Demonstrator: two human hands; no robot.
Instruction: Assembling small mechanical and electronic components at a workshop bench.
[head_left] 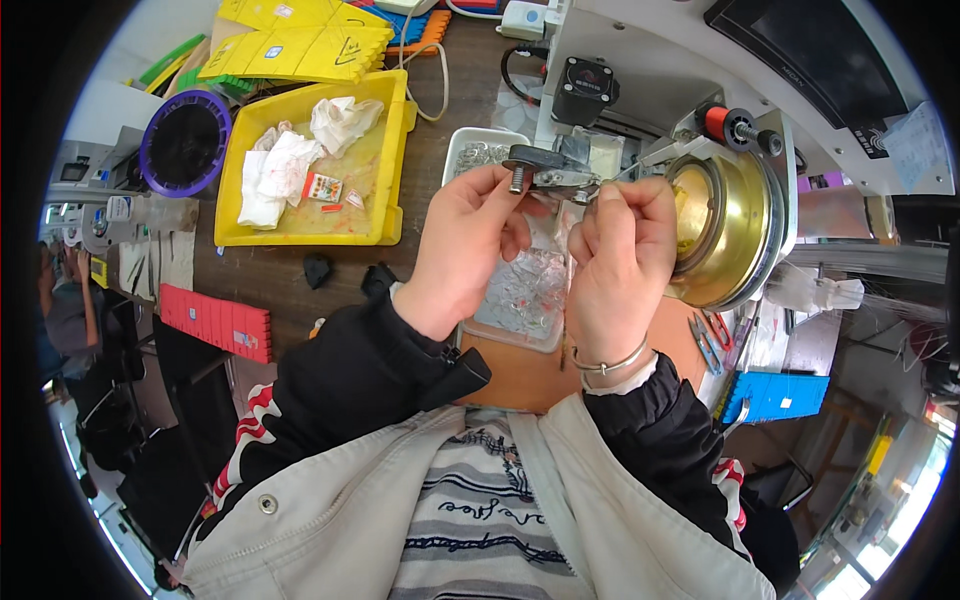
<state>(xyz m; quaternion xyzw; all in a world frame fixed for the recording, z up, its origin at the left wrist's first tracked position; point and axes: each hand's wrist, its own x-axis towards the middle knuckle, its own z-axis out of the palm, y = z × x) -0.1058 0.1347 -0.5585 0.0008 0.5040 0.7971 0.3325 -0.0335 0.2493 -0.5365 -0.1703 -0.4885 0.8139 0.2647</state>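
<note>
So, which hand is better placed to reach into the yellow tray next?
Probably the left hand: it is nearer the yellow tray, to its left, while the right hand sits farther across, beside the brass-coloured drum.

The dark brown desk [270, 275] carried a yellow tray [398, 130] on the left, two black lumps [317, 270] on its near side, and a white cable [446, 82] looping to its right. An orange-brown board [510, 380] lay at the near edge; a white machine [650, 40] stood at right.

Left hand [458, 250] and right hand [625, 262], both at a metal fitting [560, 178] — brass-coloured drum [738, 225], right; yellow tray [372, 190] with white cloths [285, 178], left.
</note>
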